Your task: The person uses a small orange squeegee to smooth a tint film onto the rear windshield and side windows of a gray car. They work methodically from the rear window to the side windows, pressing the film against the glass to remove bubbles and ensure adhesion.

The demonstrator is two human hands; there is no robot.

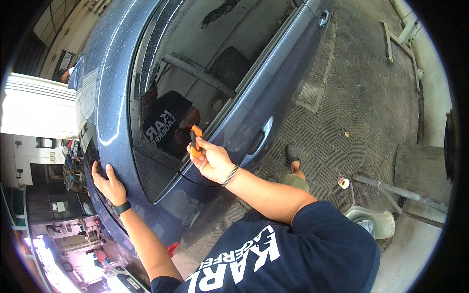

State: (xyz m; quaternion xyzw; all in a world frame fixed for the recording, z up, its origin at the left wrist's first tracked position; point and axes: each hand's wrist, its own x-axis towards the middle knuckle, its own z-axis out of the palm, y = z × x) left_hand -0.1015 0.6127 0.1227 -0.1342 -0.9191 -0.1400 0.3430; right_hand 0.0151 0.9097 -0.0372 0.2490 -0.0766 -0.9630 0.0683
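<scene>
A small orange-and-black scraper (pixel 195 141) is pinched between the thumb and fingers of my right hand (pixel 213 160). It is close to the lower edge of the dark rear side window (pixel 195 97), and I cannot tell whether it touches the glass. My left hand (pixel 110 184), fingers spread, rests on the back corner of the blue car (pixel 119 151), beside the rear glass. Below my right wrist is the bodywork behind the rear door handle (pixel 259 141). The window reflects my dark shirt and the ceiling beams.
Water drops dot the car's roof. On the textured floor (pixel 361 141) to the right are a pale bucket (pixel 383 222), a metal bar (pixel 400 192) and a small round container (pixel 344 183). A wall runs along the right. Part of another person (pixel 66 75) shows beyond the car.
</scene>
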